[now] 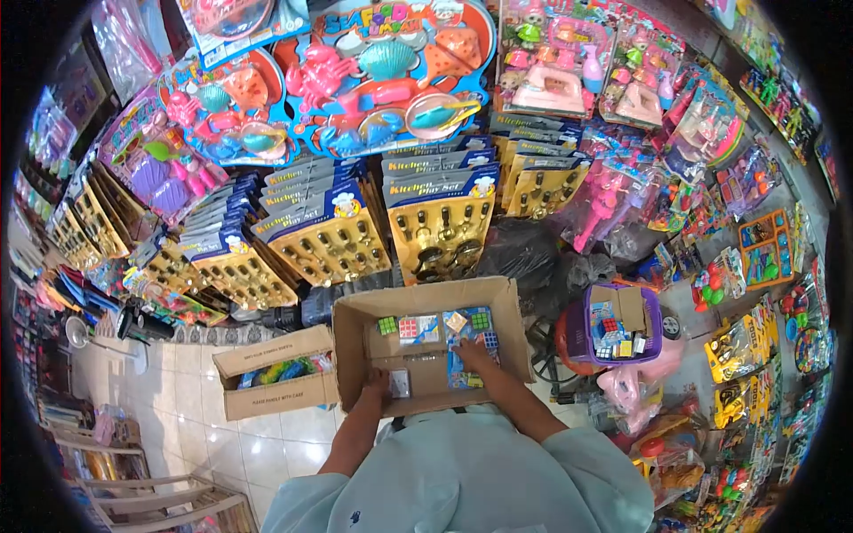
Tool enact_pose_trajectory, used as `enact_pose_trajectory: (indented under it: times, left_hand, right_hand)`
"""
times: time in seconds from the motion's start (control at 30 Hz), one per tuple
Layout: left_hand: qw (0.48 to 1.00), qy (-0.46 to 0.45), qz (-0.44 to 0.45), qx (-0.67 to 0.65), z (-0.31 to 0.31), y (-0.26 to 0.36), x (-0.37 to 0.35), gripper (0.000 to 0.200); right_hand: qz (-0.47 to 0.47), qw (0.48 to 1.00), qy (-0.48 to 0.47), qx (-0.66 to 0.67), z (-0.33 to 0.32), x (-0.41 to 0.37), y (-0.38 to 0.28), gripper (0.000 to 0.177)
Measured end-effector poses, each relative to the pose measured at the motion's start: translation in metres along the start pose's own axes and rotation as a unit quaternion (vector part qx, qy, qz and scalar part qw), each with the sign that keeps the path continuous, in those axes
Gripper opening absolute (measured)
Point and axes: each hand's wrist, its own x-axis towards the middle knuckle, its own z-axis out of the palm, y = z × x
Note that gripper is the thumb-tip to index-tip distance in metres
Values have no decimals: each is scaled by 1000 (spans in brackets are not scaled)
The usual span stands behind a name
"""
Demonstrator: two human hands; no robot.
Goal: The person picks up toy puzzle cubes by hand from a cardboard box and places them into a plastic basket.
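A large open cardboard box (433, 404) stands before me with both my hands inside it. My left hand (378, 382) is at the box's left side, beside a small clear-wrapped packet (400, 384); its fingers are too small to make out. My right hand (474, 355) reaches down onto blue packaging (458, 377) on the right, and whether it grips anything is unclear. Along the back of the box lie a green-faced cube (387, 325), a red-faced cube in a blue and white pack (418, 330), an orange and white cube (456, 321) and another green-faced cube (481, 319).
To the left is a smaller carton (277, 401) with colourful wrapped items. A purple basket (659, 330) with cubes and packs stands at the right. Kitchen play sets (442, 226) hang behind the box, and more packaged toys line the right side.
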Motion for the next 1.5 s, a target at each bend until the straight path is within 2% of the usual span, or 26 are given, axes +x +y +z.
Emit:
enact_pose_trajectory:
  times: [0.07,0.13,0.2,0.27,0.37,0.47,0.5,0.57,0.6,0.67,0.73,0.83,0.87,0.9,0.97,1.0,1.07,1.1,1.13,1.17,1.2,1.33,1.4,1.43,1.47,1.5]
  left_hand:
    - [999,-9,5,38,-5,3,4,90]
    - [997,-26,22,72,-10,3,7,90]
    - [993,-38,38,101,-14,-1,12,90]
    - [990,-47,48,124,-14,-5,18,91]
    - [987,-46,51,144,-16,-5,22,91]
    - [995,-46,40,85,-13,-5,27,86]
    - [995,-45,40,84,-10,-4,25,86]
    - [988,18,48,144,0,-1,21,74]
    - [989,18,47,142,2,4,12,74]
    - [990,110,17,86,4,8,-12,61]
    - [987,145,-5,64,14,5,-14,60]
    - [986,148,-20,68,26,-3,-5,58]
    - [982,103,-9,156,24,0,-3,60]
    - [982,105,-9,154,18,1,0,60]
    - [994,4,-14,106,12,1,2,58]
    - [994,5,-16,104,-5,8,-8,58]
    - [997,-65,-41,-3,-54,32,-45,56]
    - [997,-62,-41,0,-44,28,-29,56]
    - [996,-64,-28,-56,-31,23,-8,54]
    - [992,-65,-13,-111,-25,19,6,53]
    - [992,-64,-12,-106,-29,20,8,53]
    - [982,-49,40,-179,-63,30,-11,57]
    - [975,-42,58,-209,-85,38,-32,56]
    - [953,-9,89,-288,-88,38,-41,54]
    - [923,23,117,-366,-90,38,-51,52]
    - [923,18,114,-367,-93,40,-62,52]
  right_hand:
    - [0,999,44,1,28,12,5,65]
    - [82,987,7,139,73,54,18,58]
    - [-32,998,48,19,21,14,6,50]
    - [-41,998,-26,28,-23,-7,-5,43]
    - [-40,994,-16,102,-14,-1,-3,41]
    - [-48,989,-3,137,-21,-7,-3,46]
    - [-30,991,-40,121,-18,-2,-3,50]
    - [-30,994,-20,104,2,5,2,53]
    - [-31,996,2,89,8,6,3,56]
    - [-35,996,-7,80,4,5,3,57]
    - [-39,996,-15,74,7,9,0,59]
    - [-35,997,-31,53,4,21,1,60]
    - [-43,999,-15,26,1,20,0,59]
    - [-51,999,0,-2,-7,13,-2,59]
    - [-50,998,9,24,-22,3,-3,58]
    - [-49,997,18,53,-30,-1,-4,57]
    - [-37,994,11,100,-43,-3,-1,56]
    - [-22,989,4,148,-47,-3,0,55]
    - [-21,988,9,150,-47,2,3,55]
    - [-14,963,-32,266,-44,12,9,56]
    - [-7,923,-72,378,-40,21,13,58]
    - [-16,910,-16,413,-37,32,25,55]
    - [-99,923,-3,371,-69,13,27,49]
    - [-52,882,-64,463,-92,-4,23,44]
    - [-51,881,-69,465,-104,-20,19,44]
    - [-30,840,-47,540,-111,-32,15,42]
